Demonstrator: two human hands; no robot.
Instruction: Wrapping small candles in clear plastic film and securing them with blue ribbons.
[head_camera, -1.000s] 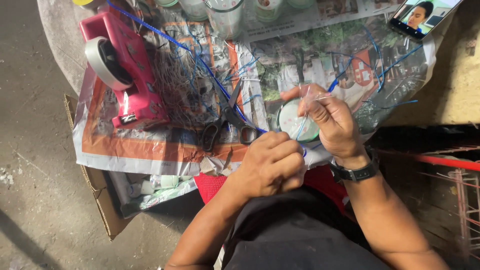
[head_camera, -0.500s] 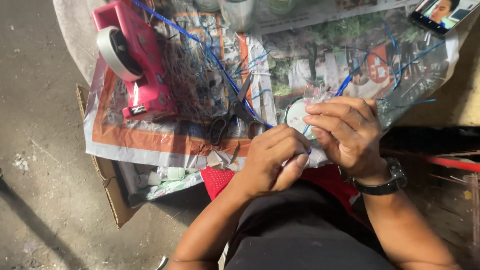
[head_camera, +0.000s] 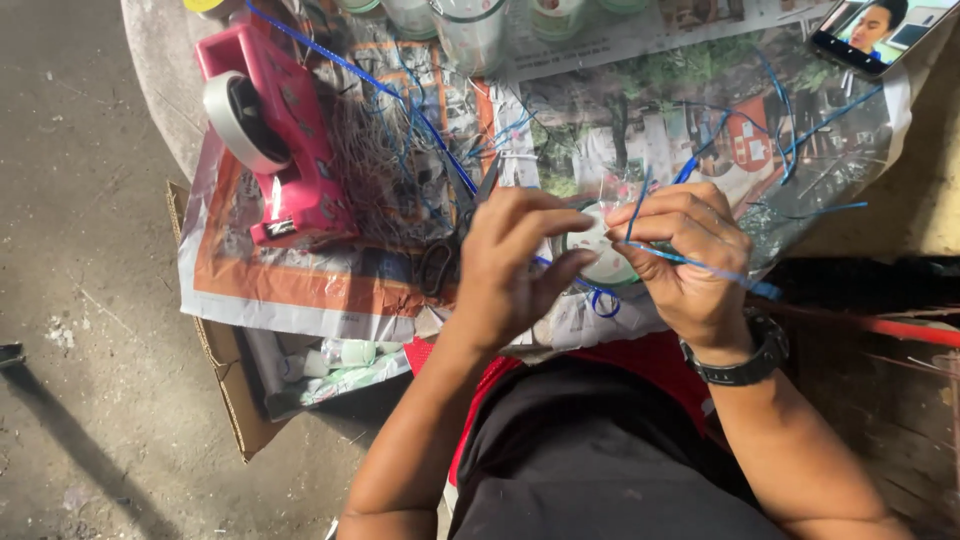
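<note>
Both hands have lifted and moved a little apart since half a second ago, so the small round white container (head_camera: 600, 250) between them shows more. Fingers of the right hand (head_camera: 690, 255) are pressed together and pinch a thin blue ribbon (head_camera: 700, 265), which runs out to the right past the black wristwatch (head_camera: 745, 355). Fingers of the left hand (head_camera: 515, 265) curl loosely around the container's left side, the thumb just beside its rim. Black scissors (head_camera: 450, 245) lie just left of this hand on newspaper (head_camera: 300, 290). Farther left stands a pink tape dispenser (head_camera: 275, 135). A phone (head_camera: 875, 30) lies at the top right corner.
</note>
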